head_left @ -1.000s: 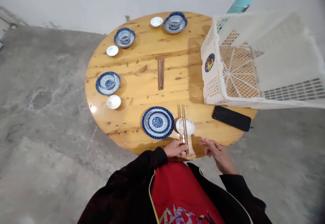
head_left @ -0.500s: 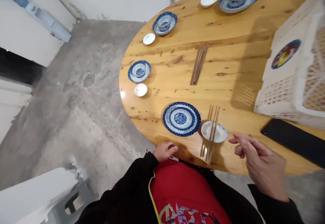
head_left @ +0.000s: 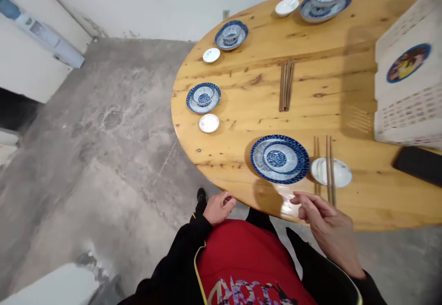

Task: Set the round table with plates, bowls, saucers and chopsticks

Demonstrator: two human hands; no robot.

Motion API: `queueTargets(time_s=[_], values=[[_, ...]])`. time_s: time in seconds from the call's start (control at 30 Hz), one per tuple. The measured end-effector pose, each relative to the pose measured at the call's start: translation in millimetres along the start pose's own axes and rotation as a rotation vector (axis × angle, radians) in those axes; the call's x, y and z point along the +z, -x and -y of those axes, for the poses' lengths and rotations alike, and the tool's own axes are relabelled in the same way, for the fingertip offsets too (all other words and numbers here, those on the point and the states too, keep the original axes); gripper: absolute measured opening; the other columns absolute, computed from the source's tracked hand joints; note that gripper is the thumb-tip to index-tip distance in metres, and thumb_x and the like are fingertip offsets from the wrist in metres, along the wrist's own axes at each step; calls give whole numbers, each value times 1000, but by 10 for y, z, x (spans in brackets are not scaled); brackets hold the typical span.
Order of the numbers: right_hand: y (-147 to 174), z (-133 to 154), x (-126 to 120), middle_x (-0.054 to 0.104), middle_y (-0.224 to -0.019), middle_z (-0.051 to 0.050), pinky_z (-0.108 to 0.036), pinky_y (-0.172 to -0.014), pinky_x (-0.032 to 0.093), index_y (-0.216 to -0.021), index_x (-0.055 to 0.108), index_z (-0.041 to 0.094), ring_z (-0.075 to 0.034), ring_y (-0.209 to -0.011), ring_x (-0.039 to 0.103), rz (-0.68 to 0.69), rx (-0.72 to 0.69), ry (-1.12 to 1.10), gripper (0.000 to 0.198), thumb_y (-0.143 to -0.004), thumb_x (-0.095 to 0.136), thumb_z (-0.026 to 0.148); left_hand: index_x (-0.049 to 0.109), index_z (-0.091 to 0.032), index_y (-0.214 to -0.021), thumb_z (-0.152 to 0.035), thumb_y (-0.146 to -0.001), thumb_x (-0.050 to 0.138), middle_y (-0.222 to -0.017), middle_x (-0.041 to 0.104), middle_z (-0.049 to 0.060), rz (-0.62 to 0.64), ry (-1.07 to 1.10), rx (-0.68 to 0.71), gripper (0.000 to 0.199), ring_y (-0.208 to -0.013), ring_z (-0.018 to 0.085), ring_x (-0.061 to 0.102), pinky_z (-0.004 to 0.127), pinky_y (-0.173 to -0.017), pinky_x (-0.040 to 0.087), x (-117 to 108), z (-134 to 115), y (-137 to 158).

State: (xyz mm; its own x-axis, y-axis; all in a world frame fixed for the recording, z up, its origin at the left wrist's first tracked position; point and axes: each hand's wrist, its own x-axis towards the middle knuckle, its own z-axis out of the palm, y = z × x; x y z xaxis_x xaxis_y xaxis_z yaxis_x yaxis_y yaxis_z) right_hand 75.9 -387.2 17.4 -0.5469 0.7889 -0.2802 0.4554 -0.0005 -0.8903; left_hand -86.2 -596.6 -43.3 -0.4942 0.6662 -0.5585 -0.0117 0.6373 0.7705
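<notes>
My left hand (head_left: 219, 208) is loosely curled at the table's near edge, beside my red shirt, with nothing visible in it. My right hand (head_left: 328, 229) hovers over the near edge with its fingers loosely bent and apart, holding nothing I can see. It covers the lower end of a pair of brown chopsticks (head_left: 330, 167), which lie across a small white dish (head_left: 341, 174). Left of that dish, a blue-and-white plate (head_left: 257, 157) carries a matching bowl (head_left: 277, 158).
On the wooden table (head_left: 255, 107), several similar place settings follow the far rim. A bundle of chopsticks (head_left: 286, 86) lies mid-table. To the right stand a white plastic basket (head_left: 397, 97) and a black phone (head_left: 419, 164). A water dispenser (head_left: 48, 38) is by the wall.
My right hand has moved left, from beside the white dish to below it, in front of the chopsticks' near end. My view has shifted, so the table things appear farther right. My left hand remains curled.
</notes>
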Motion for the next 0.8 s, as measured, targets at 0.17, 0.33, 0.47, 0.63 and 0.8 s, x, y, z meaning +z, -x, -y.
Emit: queueTargets(time_s=[0.17,0.33,0.47,0.63,0.8], values=[[428,57,1131,70,-76,-7,-30,-47,44,-89,70,22,-17,-52,53,-11,48,-84,43,-84,60,64,64,-18,-100,-42,-91,48,-85,69,4,-133,-24,11,30,-71,15,64,25,-69,51,-978,804,339],[648,407,1960,70,-75,-7,-31,-49,46,-92,69,22,-18,-50,55,251,-47,-45,43,-85,57,63,64,-17,-97,-47,-89,47,-88,71,6,-328,98,-4,36,-70,15,65,28,-73,52,-1657,1164,634],[629,588,2126,69,-76,-6,-31,-51,47,-89,69,22,-18,-52,57,283,-116,45,39,-87,55,58,63,-17,-98,-53,-88,48,-91,72,6,-382,141,49,41,-72,15,65,28,-75,53,-1812,1155,591],[420,634,2190,68,-74,-4,-30,-51,44,-81,67,22,-17,-51,56,229,-114,70,37,-90,50,54,65,-17,-101,-59,-88,48,-91,73,8,-278,130,101,47,-71,17,66,30,-75,54,-1877,1096,448],[-244,697,2185,65,-67,-3,-28,-58,43,-72,61,21,-18,-59,61,102,-209,190,38,-92,45,48,66,-15,-104,-65,-89,46,-91,74,11,-293,73,139,56,-72,20,69,34,-75,57,-2260,981,107]])
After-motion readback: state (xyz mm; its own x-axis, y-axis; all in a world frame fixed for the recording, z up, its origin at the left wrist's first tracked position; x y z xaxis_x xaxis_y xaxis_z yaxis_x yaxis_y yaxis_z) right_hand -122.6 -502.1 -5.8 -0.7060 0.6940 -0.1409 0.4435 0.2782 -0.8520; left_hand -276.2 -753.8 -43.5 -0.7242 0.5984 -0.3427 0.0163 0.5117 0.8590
